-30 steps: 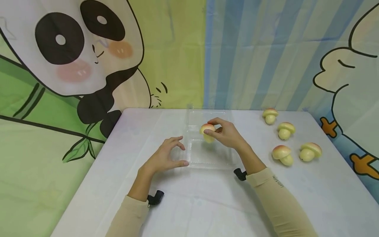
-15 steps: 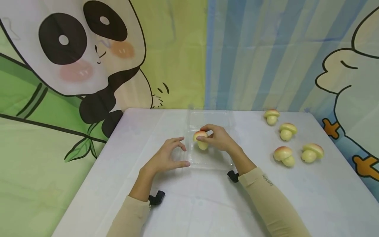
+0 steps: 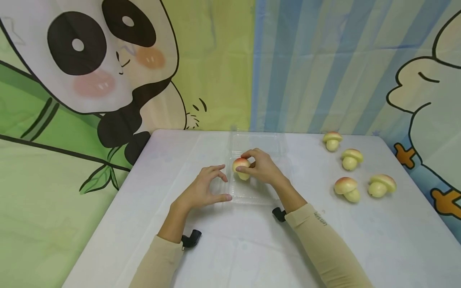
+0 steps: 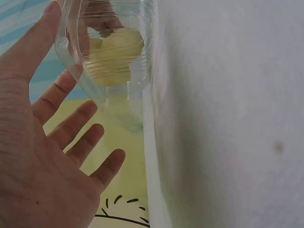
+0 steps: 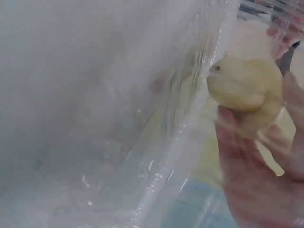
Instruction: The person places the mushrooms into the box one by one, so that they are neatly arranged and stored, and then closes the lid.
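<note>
Your right hand [image 3: 264,169] pinches a red-and-yellow, mushroom-shaped piece [image 3: 241,165] between thumb and fingers, within the near half of a clear, thin plastic box [image 3: 257,194] on the white desk [image 3: 230,248]. Your left hand [image 3: 201,192] grips nothing; its fingers spread at the box's left side, thumb and index finger by the rim. The box looks light, so a knock from either hand could slide or tip it; letting go too high could set the piece rolling, since its rounded cap is wider than its stem. From the head view you can't judge its height. Your left wrist view shows it through the wall, low over the base; your right wrist view adds a small dark spot on its pale yellow end. Only the head view takes in four matching mushroom-shaped pieces [image 3: 347,188] to the right.
</note>
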A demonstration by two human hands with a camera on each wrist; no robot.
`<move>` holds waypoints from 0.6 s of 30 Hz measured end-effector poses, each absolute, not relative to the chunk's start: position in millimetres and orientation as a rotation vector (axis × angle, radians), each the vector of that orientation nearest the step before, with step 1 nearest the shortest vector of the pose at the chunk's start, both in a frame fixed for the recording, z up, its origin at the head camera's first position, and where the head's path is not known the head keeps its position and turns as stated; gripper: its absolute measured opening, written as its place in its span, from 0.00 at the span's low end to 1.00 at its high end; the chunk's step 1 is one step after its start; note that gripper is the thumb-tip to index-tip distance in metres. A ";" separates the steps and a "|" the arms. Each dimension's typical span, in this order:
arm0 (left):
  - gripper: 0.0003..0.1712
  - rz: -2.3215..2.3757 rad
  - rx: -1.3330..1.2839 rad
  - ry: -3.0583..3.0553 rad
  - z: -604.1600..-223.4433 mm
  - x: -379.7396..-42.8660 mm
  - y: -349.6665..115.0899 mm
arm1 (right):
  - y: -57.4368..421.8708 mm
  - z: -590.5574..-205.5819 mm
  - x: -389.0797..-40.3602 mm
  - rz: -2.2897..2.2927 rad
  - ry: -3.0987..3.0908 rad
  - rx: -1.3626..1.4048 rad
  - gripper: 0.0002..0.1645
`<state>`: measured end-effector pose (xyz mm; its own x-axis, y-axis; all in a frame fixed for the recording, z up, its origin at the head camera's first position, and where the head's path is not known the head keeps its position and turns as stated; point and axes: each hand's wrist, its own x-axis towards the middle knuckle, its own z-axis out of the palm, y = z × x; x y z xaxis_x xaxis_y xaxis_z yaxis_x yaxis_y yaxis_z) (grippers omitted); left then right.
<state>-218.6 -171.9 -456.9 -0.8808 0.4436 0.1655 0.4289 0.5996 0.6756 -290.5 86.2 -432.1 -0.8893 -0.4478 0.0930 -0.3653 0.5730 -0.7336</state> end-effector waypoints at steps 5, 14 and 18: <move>0.34 1.162 0.751 2.794 -454.6 -217.4 -171.9 | 81.6 -432.1 -290.3 -1.206 2.696 -0.678 0.31; 0.33 1.164 0.760 2.799 -455.8 -218.1 -171.4 | 76.7 -431.0 -289.5 -1.152 2.760 -0.690 0.36; 0.33 1.163 0.761 2.795 -455.8 -218.3 -171.0 | 76.0 -431.9 -289.3 -1.124 2.781 -0.702 0.37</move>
